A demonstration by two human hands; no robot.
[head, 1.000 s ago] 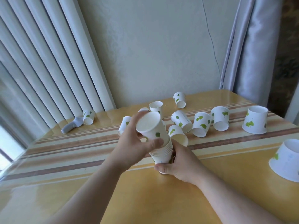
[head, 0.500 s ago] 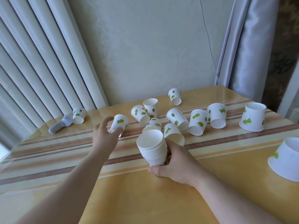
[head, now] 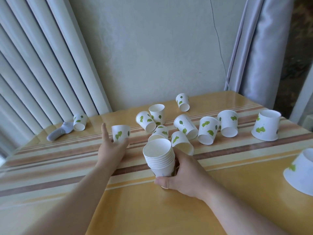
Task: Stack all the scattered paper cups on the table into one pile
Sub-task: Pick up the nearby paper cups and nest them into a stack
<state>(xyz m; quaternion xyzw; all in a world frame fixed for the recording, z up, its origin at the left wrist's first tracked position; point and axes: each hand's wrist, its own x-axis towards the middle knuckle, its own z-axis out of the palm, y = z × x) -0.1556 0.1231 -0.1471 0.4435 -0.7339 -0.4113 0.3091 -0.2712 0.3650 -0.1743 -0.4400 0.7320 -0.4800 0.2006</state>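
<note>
Left hand (head: 112, 147) off stack since a second ago, now closing around inverted cup (head: 120, 133) just ahead; right hand (head: 183, 173) grips stack (head: 160, 158); many loose cups beyond, task mid-way

Cups (head: 208, 130) are matt white paper. Table (head: 152, 209) has a glossy, smooth cover. Sock (head: 59, 132) is cloth.
</note>
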